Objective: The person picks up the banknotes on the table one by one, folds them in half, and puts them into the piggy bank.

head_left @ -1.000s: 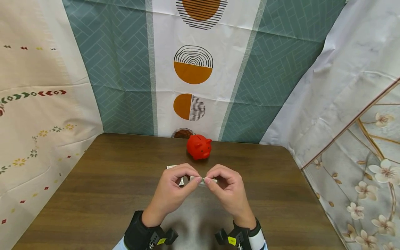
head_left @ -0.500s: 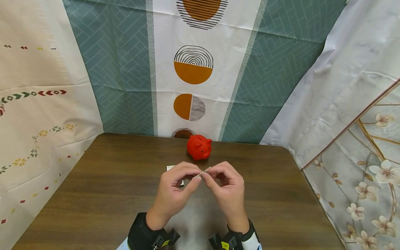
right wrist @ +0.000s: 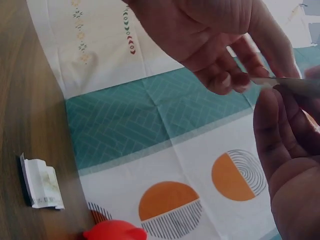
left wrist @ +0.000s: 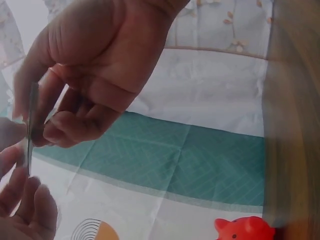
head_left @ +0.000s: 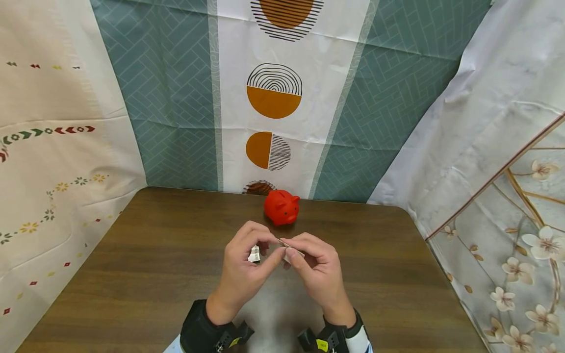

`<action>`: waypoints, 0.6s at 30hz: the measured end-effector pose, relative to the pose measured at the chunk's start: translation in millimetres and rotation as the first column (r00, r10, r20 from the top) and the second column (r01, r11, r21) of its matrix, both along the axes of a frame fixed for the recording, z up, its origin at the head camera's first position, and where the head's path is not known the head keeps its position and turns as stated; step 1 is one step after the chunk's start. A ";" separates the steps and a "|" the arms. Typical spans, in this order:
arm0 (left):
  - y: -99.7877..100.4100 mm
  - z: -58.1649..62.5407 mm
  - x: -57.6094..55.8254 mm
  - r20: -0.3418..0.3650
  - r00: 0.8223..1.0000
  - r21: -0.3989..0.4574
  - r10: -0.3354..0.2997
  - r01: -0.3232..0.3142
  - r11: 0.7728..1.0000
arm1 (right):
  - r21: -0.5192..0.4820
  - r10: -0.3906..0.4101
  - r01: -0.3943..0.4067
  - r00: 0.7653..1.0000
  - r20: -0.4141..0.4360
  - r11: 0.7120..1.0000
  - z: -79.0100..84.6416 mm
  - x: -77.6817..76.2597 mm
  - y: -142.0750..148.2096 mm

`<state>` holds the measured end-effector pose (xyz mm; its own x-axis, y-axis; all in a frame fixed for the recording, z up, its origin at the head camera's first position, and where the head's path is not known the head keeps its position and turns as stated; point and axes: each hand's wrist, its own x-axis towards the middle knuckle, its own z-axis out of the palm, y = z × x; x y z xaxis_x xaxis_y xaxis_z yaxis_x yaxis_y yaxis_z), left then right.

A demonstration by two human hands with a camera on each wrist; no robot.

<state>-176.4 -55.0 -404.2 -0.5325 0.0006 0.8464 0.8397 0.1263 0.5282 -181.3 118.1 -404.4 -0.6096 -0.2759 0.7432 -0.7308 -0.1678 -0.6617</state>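
Between both hands is a thin, pale folded paper note (right wrist: 300, 86), seen nearly edge-on in the left wrist view. My left hand (head_left: 244, 274) pinches one end between thumb and fingertips. The thumb and fingers of my right hand (head_left: 321, 269) pinch the other end, their tips close to the left hand's. On the table behind the left hand lies a second folded paper (right wrist: 44, 185), pale with faint print and creased so that it stands up a little; the left fingers partly hide it in the head view.
A red piggy bank (head_left: 281, 208) stands near the table's back edge, just beyond the hands. The brown wooden table (head_left: 145, 264) ends at patterned cloths (head_left: 181, 122) hanging behind and at both sides.
The held paper has turned: level at first, then slanting up to the right, now slanting down to the right. Both hands stay in about the same place, their fingers shifting along it.
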 end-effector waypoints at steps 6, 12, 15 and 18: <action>-3.7 -0.1 0.9 0.170 0.981 0.016 -0.089 0.088 0.996 | 0.056 -0.064 0.059 0.995 0.081 0.997 1.9 2.9 3.5; -4.9 -0.2 2.7 0.237 0.961 -0.006 -0.143 0.149 0.989 | 0.015 -0.083 0.082 0.988 0.131 0.997 2.0 3.5 4.3; -4.9 -0.1 2.9 0.231 0.965 -0.031 -0.127 0.138 0.990 | 0.031 -0.088 0.085 0.989 0.122 0.996 1.8 2.9 4.0; -4.7 -0.1 2.7 0.210 0.972 -0.050 -0.104 0.117 0.992 | 0.054 -0.102 0.096 0.989 0.112 0.994 1.7 2.9 3.5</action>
<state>-173.8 -59.8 -404.3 -0.6895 0.1182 0.7146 0.7239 0.0770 0.6856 -178.3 121.6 -402.8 -0.7156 -0.2441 0.6545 -0.6615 -0.0639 -0.7472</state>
